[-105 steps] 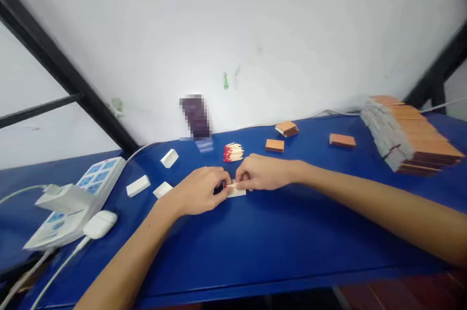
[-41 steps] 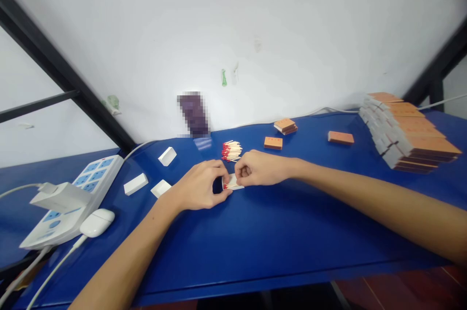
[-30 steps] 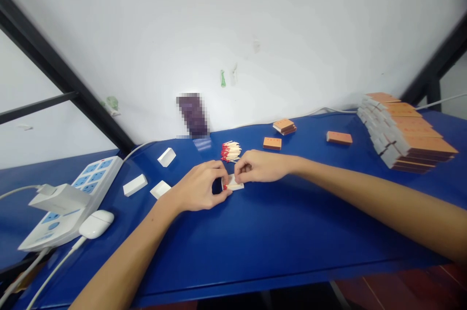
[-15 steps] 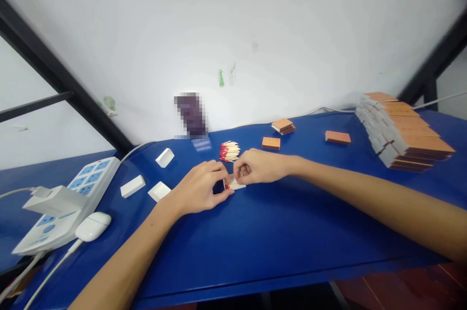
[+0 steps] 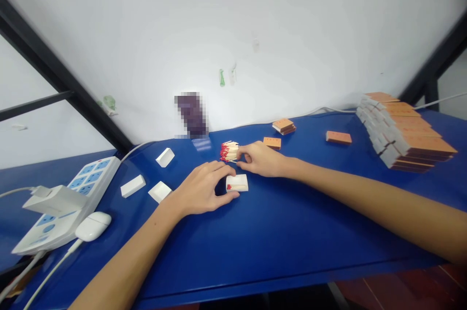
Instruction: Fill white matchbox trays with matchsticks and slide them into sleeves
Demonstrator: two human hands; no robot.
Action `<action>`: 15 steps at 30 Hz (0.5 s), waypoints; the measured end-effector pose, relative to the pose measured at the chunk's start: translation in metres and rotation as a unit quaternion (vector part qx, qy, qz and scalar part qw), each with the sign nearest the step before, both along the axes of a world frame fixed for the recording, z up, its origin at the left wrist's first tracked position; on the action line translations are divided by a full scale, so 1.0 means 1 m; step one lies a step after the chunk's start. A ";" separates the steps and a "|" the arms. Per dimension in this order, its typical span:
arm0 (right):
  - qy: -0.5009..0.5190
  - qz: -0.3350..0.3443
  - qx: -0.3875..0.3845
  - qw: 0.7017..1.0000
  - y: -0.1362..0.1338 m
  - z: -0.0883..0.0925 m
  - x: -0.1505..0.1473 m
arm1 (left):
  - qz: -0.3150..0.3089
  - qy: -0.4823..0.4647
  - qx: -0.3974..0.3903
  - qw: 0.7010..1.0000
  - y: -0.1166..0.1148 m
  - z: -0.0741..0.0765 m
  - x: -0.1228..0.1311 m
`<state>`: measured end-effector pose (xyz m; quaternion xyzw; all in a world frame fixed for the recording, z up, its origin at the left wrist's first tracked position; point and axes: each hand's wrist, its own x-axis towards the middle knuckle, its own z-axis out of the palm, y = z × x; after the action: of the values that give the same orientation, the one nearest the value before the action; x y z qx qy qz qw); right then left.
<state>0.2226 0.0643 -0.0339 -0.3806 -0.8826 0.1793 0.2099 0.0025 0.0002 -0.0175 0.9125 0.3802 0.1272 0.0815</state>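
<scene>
My left hand (image 5: 207, 186) lies on the table, thumb and forefinger curved around a white matchbox tray (image 5: 241, 179). Inside that tray, a few red-headed matches lie along its near side. Beyond it sits a loose pile of matches (image 5: 229, 151), red heads to the left and pale sticks to the right. My right hand (image 5: 260, 158) is at the right end of this pile, its thumb and forefinger pinched at the stick ends. How many sticks the pinch holds is hidden. Left of my left hand are white matchbox trays, among them an upturned-looking one (image 5: 133, 186) and an open one (image 5: 159, 192).
Another white tray (image 5: 165, 157) stands farther back. Orange matchboxes (image 5: 283, 126) sit behind my right hand, one more box (image 5: 338, 137) to the right, and a big stack (image 5: 408, 132) at far right. A power strip (image 5: 87, 183) and white earphone case (image 5: 93, 226) are at left.
My right hand has moved back from over the tray to the match pile, uncovering the matches inside the tray. My left hand stays around the tray, nearly unmoved.
</scene>
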 end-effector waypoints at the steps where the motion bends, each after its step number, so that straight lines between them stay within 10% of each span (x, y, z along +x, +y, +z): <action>1: 0.002 0.005 0.007 1.000 0.000 -0.002 -0.001 | 0.002 -0.018 -0.005 1.000 0.000 0.000 0.000; 15: 0.033 0.022 0.028 0.999 0.002 -0.016 0.000 | 0.135 -0.063 0.030 0.988 0.028 -0.023 -0.013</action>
<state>0.2221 0.0662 -0.0503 -0.3491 -0.8879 0.1711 0.2457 -0.0102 0.0280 -0.0409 0.8450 0.4898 0.2060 0.0604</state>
